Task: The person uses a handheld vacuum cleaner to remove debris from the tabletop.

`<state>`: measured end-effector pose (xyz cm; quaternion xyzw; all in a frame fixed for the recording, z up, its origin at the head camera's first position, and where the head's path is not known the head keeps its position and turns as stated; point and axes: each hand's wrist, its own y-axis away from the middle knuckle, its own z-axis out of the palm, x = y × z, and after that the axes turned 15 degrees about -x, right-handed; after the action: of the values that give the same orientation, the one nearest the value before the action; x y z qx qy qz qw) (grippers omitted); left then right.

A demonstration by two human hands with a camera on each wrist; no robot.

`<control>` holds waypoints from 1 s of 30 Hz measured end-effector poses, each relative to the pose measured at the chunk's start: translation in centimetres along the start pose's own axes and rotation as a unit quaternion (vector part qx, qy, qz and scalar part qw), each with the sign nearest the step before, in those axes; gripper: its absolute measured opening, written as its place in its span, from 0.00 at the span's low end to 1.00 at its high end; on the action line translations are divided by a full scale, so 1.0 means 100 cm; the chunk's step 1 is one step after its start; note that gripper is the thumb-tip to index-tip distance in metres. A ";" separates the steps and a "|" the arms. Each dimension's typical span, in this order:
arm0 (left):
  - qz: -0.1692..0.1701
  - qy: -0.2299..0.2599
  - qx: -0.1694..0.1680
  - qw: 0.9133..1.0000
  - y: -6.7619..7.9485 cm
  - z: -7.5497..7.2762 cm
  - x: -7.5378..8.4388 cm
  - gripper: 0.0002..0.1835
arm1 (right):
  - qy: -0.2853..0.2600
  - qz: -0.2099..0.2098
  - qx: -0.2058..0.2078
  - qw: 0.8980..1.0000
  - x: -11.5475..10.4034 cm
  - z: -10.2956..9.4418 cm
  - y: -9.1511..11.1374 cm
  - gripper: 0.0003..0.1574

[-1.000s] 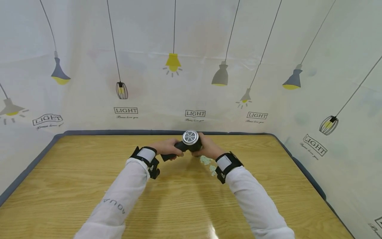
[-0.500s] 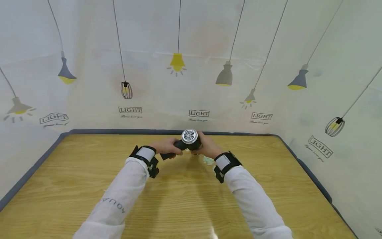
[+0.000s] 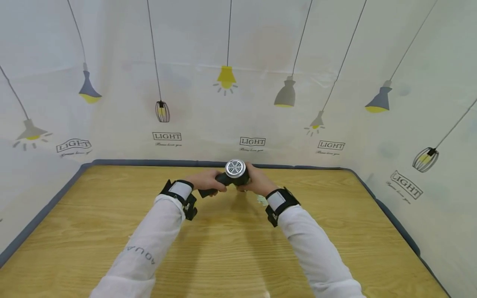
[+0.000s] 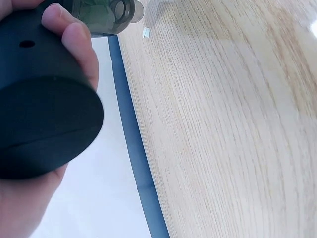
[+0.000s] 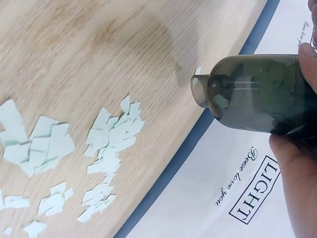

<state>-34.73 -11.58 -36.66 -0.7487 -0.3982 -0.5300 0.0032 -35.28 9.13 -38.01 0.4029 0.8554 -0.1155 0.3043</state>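
Observation:
A black handheld vacuum cleaner (image 3: 235,169), its silver vented end facing up towards me, is held by both hands at the far side of the table. My left hand (image 3: 206,181) grips its black handle (image 4: 44,129), fingers wrapped round. On the other side my right hand (image 3: 259,181) holds the body, with thumb and fingers on either side of the smoky dust cup (image 5: 257,94). Green paper bits show inside that cup. Its short nozzle (image 5: 199,90) points over the table's far edge, where one small paper scrap (image 4: 146,32) lies close by.
Several piles of torn pale green paper (image 5: 116,134) lie on the wooden table (image 3: 231,248); in the head view the right hand and wrist mostly hide them. A dark blue border (image 3: 167,163) runs along the table's edge, and a lamp-print curtain (image 3: 193,103) stands behind.
The head view has turned slightly left. Both hands and the vacuum have shifted a little left with respect to the table, and the right wrist now covers more of the paper scraps.

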 end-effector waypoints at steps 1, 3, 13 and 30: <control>-0.001 0.000 0.001 1.000 0.001 0.000 0.000 0.21 | 0.000 -0.001 -0.001 1.000 -0.001 0.000 -0.001 0.48; -0.004 0.000 0.003 1.000 0.004 0.000 0.000 0.21 | -0.002 -0.001 -0.004 1.000 -0.003 0.001 -0.002 0.48; -0.004 -0.006 0.010 1.000 0.012 -0.001 -0.004 0.20 | 0.000 -0.002 -0.007 1.000 -0.006 0.006 -0.009 0.48; -0.003 -0.001 0.004 1.000 0.015 -0.004 -0.007 0.18 | 0.002 -0.006 -0.011 1.000 -0.010 0.007 -0.012 0.48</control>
<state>-34.19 -13.22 -36.45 -0.7482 -0.4024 -0.5275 0.0042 -35.44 7.40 -37.99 0.3949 0.8596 -0.1074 0.3060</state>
